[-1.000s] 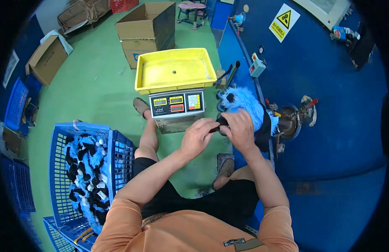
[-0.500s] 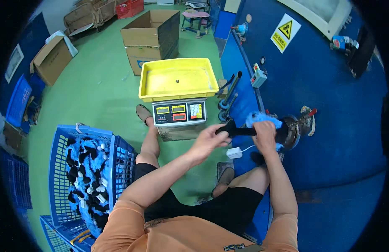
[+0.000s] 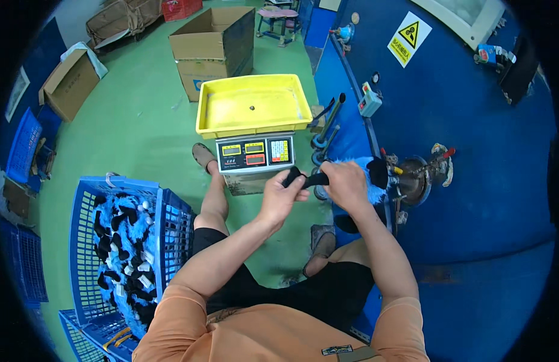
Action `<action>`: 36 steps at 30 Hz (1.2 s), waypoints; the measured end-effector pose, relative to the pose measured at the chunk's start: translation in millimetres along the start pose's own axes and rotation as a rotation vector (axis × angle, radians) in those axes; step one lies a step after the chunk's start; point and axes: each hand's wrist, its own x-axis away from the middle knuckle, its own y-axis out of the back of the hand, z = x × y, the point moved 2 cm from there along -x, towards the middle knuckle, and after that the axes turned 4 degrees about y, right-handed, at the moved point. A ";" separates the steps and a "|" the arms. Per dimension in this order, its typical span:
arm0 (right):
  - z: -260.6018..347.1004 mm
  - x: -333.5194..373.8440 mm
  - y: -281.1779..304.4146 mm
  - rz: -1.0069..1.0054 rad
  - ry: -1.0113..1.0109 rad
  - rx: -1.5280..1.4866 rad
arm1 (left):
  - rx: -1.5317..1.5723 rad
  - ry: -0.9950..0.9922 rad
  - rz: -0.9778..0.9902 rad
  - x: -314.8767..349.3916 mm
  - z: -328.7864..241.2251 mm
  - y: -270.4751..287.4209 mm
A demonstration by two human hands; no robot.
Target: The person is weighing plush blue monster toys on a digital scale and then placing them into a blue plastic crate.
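Observation:
A plush toy skin with blue fur (image 3: 376,188) and black fabric parts is between my hands, in front of the blue machine wall. My right hand (image 3: 347,187) is closed around it where a black strip meets the fur. My left hand (image 3: 279,196) pinches the black fabric end (image 3: 293,177), left of the right hand. The black strip (image 3: 317,180) stretches between both hands. Just right of the plush, a round metal fitting (image 3: 414,181) stands out from the wall; the fur appears apart from it, though the overlap hides part.
A digital scale (image 3: 255,152) carries a yellow tray (image 3: 252,117) ahead of me. At my left, a blue basket (image 3: 174,241) holds several blue and black plush pieces. Large cardboard box (image 3: 198,66) stands behind the scale. Metal rods (image 3: 329,130) stand beside the wall.
Both hands have moved left with the plush, drawing it away from the metal fitting. A white tag that hung below it no longer shows. The view has shifted slightly.

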 end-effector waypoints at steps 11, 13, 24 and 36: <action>-18.9 13.0 -3.2 -0.133 0.072 -0.073 | 0.028 0.056 0.054 -17.5 14.4 5.5; -34.6 21.5 -1.3 -0.053 -0.048 0.007 | 0.140 0.086 0.191 -21.1 13.4 -3.6; -28.3 18.3 -1.7 -0.002 -0.090 0.011 | 0.223 0.154 0.225 -5.2 17.7 -8.8; -46.3 29.1 6.6 -0.067 -0.149 0.033 | 0.095 0.068 0.191 -11.3 29.5 -30.6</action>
